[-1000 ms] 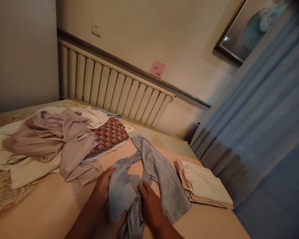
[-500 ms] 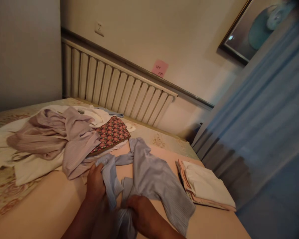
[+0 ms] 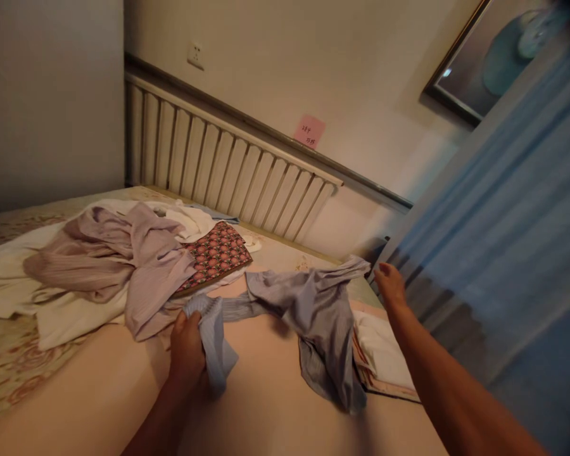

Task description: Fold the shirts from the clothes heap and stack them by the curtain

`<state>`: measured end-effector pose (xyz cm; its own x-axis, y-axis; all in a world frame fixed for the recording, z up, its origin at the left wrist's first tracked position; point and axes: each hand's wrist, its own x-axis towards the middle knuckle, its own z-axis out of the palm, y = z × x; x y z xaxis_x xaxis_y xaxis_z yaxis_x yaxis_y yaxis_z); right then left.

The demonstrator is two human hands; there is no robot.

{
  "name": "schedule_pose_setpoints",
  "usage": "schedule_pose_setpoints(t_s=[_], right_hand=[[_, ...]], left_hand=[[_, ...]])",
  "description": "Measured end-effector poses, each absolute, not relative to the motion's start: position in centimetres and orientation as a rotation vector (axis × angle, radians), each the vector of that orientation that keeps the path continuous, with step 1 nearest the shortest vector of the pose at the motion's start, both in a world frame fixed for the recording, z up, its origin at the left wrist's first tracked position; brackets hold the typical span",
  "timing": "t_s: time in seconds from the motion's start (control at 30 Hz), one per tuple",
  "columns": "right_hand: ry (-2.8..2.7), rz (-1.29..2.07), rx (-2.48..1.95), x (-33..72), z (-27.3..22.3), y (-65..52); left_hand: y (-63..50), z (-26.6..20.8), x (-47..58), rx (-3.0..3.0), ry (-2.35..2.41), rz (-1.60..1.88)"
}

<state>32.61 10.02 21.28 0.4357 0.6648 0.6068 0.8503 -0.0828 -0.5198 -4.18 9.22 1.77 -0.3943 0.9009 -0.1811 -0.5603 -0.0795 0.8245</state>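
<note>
A grey-blue finely striped shirt [image 3: 323, 310] spreads across the middle of the bed, its right part bunched and partly lifted. My left hand [image 3: 187, 342] is closed on a light blue end of it, with a flap hanging below the fingers. From there a narrow strip of the cloth runs right to the main body. My right hand [image 3: 390, 284] is raised at the right, just beyond the shirt's far upper corner. A small gap shows between its fingers and the cloth. The fingers look loosely parted.
A heap with a mauve garment [image 3: 156, 253] and white cloth lies left, beside a red patterned cloth [image 3: 218, 253]. Folded white and peach cloths [image 3: 384, 351] are stacked at right, partly behind the shirt. Beyond are a radiator [image 3: 228, 158] and a blue curtain [image 3: 517, 209].
My right hand has moved from the near middle out to the far right. The shirt's near part has swung right and away, partly over the folded stack. My left hand keeps its hold.
</note>
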Motion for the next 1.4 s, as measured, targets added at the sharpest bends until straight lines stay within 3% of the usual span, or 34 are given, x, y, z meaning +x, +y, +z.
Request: schedule_pose_setpoints(t_s=[0.1,0.2,0.33,0.43,0.73,1.0,1.13,1.3,1.4], right_hand=[[-1.275,-0.216,-1.952,35.4,18.1,9.5],[-1.412,-0.034,-2.118,36.0,11.1,7.1],[-1.727,0.129,-2.059,33.9,2.6,1.9],[-1.902,0.102,-2.0,31.2,-0.7,-1.7],[-2.173,-0.237,-1.938,27.0,-2.6,-1.7],[-2.11,-0.265,-2.219,25.8,-2.2,3.3],[-1.93,0.147,-2.167,25.0,-0.5,4.6],[-1.844,1.16,-1.78,21.8,4.6,2.5],[-1.838,1.569,-1.687,19.7,6.2,0.1]], left_hand=[[9.3,1.4,-4.0,0.469,1.057,1.686],[9.5,0.9,-3.6,0.453,1.041,1.648],[9.7,0.7,-3.0,0.481,1.033,1.585],[9.7,0.9,-2.6,0.476,1.034,1.57],[9.9,0.1,-2.6,0.503,1.019,1.532],[9.5,0.8,-2.6,0.503,0.966,1.503],[9.5,1.0,-2.8,0.533,0.973,1.501],[9.8,0.7,-3.1,0.528,0.975,1.534],[9.9,0.5,-3.2,0.519,0.972,1.557]])
